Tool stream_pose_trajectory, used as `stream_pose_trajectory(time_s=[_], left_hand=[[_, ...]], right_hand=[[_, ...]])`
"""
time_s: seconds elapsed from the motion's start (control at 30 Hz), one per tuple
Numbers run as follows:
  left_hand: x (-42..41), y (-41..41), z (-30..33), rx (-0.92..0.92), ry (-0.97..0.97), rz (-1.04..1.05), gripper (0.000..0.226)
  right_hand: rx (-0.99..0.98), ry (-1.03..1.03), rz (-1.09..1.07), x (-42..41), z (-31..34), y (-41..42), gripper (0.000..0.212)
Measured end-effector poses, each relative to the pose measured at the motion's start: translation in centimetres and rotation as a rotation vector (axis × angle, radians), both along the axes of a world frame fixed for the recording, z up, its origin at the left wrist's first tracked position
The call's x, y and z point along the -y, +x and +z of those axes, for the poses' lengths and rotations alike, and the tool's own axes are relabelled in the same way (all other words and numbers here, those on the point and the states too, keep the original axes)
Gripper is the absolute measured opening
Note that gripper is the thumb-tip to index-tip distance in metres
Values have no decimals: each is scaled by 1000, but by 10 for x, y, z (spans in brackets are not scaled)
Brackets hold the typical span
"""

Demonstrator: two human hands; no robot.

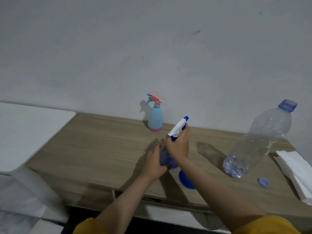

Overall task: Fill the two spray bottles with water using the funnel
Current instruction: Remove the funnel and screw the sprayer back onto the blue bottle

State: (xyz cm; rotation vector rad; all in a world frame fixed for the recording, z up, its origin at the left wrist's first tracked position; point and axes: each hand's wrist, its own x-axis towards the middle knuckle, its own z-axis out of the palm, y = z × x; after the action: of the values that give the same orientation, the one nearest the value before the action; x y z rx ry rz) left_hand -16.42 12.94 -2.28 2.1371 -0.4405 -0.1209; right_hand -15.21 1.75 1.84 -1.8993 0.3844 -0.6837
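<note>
On the wooden table (101,146), my left hand (154,163) grips the translucent blue body of a spray bottle (166,159). My right hand (179,144) is closed around its white and blue trigger head (179,126) at the neck. A blue funnel (185,180) lies on the table just under my right forearm, partly hidden. A light blue spray bottle with a pink trigger (155,115) stands upright against the wall, its head on. A large clear water bottle (260,141) stands uncapped at the right with a little water at its bottom. Its blue cap (263,182) lies beside it.
White folded tissues (297,171) lie at the table's right edge. A white surface (25,132) adjoins the table on the left. A grey wall (152,48) runs right behind the table.
</note>
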Motion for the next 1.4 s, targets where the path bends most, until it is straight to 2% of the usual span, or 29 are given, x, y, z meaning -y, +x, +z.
stream_pose_trajectory(time_s=[0.1, 0.2, 0.27, 0.4, 0.5, 0.63, 0.73, 0.8, 0.87, 1.0, 1.1, 1.13, 1.17, 1.23, 1.33, 1.4], left_hand=[[-30, 2, -10, 41, 170, 109, 89], [-66, 4, -14, 93, 211, 194, 88], [-90, 3, -15, 102, 255, 259, 94], [-133, 1, -23, 136, 359, 363, 112], [-160, -4, -31, 113, 445, 410, 117], [-183, -13, -38, 36, 488, 448, 122], [-193, -19, -41, 18, 452, 466, 125], [-198, -23, -39, 10, 441, 477, 126], [-201, -25, -37, 5, 432, 478, 126], [-208, -28, -38, -3, 436, 501, 126], [-214, -32, -41, -38, 447, 519, 127], [-216, -34, -42, -49, 444, 523, 127], [-218, -36, -43, -54, 440, 529, 128], [-221, -40, -43, -56, 431, 533, 127], [-223, -42, -43, -56, 412, 516, 114], [-221, -42, -43, -49, 395, 503, 110]], right_hand=[[41, 5, 64, -8, 1, 6, 62], [69, -129, 216, -18, 13, 15, 30], [16, -217, 352, -26, 23, 19, 19], [-229, -248, 611, -49, 33, 19, 23], [-453, -340, 707, -63, 26, 16, 9], [-655, -518, 828, -78, 9, 7, 28], [-716, -575, 845, -81, 1, 4, 32], [-724, -531, 811, -83, -2, 3, 29], [-694, -493, 820, -91, 1, 1, 36], [-705, -342, 863, -122, 5, -7, 31], [-726, -337, 912, -143, 0, -15, 7], [-722, -352, 925, -147, -1, -18, 7], [-725, -360, 920, -149, 0, -19, 16], [-722, -371, 883, -143, -3, -18, 19], [-722, -339, 838, -117, -5, -11, 5], [-728, -367, 790, -97, 0, -9, 12]])
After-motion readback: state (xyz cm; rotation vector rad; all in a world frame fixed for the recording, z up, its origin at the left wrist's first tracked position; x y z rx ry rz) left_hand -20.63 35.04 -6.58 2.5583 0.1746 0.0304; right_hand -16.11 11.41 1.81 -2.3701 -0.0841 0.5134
